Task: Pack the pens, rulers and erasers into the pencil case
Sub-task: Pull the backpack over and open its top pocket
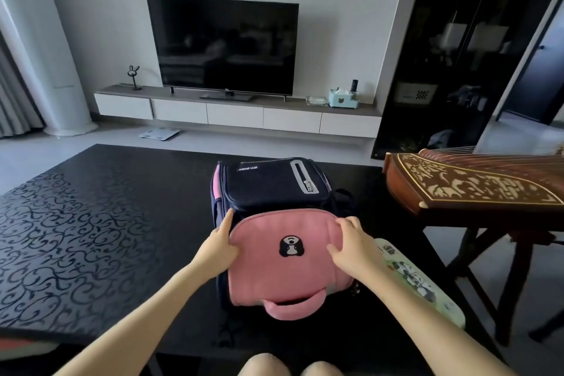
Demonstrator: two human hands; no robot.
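Observation:
A pink and navy school backpack (274, 192) lies flat on the black table (91, 223), its pink handle toward me. My left hand (218, 246) grips the left edge of its pink top flap (287, 278), thumb on the fabric. Across from it, my right hand (351, 246) holds the flap's right edge the same way. A long pale green pencil case (418, 281) with a panda print lies on the table just right of my right forearm, partly hidden by it. No pens, rulers or erasers are visible.
A wooden zither (476, 183) on a dark stand juts in at the right, close to the table's corner. Beyond the table are a TV (222, 46) on a low white cabinet and a scale (160, 133) on the floor. My knees show below the table's near edge.

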